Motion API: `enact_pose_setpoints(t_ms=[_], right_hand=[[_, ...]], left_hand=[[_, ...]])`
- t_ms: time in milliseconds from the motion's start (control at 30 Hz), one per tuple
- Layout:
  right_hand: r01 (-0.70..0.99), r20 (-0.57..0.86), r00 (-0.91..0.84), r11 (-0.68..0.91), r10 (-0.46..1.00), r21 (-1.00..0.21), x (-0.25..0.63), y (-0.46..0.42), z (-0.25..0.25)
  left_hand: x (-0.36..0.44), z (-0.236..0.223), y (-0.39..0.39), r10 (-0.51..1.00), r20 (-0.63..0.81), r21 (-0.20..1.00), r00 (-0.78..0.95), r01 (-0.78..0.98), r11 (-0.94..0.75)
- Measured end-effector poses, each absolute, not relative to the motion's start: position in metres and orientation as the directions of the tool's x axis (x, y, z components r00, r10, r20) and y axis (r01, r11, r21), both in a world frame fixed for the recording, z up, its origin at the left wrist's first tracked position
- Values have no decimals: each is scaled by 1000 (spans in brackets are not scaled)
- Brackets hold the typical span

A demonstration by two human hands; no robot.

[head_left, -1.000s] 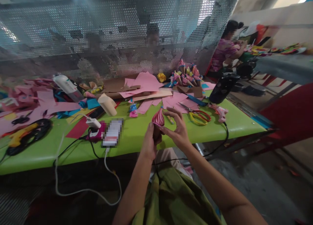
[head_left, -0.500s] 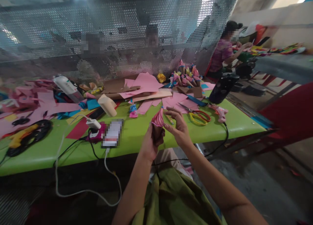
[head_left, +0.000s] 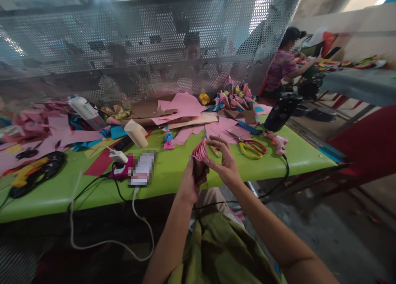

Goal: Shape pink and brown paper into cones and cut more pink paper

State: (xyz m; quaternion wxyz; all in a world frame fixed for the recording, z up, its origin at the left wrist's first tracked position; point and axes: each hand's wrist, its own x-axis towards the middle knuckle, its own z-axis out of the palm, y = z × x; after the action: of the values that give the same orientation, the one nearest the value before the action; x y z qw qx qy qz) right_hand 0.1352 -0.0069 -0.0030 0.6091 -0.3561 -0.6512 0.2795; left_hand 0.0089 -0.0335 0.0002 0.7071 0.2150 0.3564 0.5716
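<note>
The left hand [head_left: 191, 181] is closed around the brown lower part of a pleated pink paper piece [head_left: 200, 152], held above the near edge of the green bench [head_left: 161, 185]. The piece stands roughly upright, pleats uppermost. The right hand [head_left: 225, 160] is at its right side, thumb and fingers apart; whether a fingertip makes contact cannot be determined. On the bench, left of the hands: a phone [head_left: 142, 168] with a white cable attached, a magenta power block [head_left: 123, 170] and a beige roll [head_left: 136, 133]. Right of the hands: scissors [head_left: 252, 148] with red and yellow handles, and a pink glue gun [head_left: 279, 143]. Pink sheets [head_left: 185, 104] lie at the far side, near a cluster of paper cones [head_left: 235, 97]. A dark bottle [head_left: 281, 113] is located at far right.
</note>
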Motion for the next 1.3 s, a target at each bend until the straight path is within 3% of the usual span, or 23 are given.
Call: enact_pose_setpoints(t_ms=[533,900,1300], right_hand=[[117,579,0,575,815,-810,131,-7,-2],[187,615,39,599,787,-779,132,-8,-6],[143,591,12,584,807,-799,135,-5,-4]], left_hand=[[11,-5,-34,960,-273,785,-53,-589,191],[8,0,-33,941,-337,643,42,-719,262],[7,0,-33,962,-253,702,106,-664,258]])
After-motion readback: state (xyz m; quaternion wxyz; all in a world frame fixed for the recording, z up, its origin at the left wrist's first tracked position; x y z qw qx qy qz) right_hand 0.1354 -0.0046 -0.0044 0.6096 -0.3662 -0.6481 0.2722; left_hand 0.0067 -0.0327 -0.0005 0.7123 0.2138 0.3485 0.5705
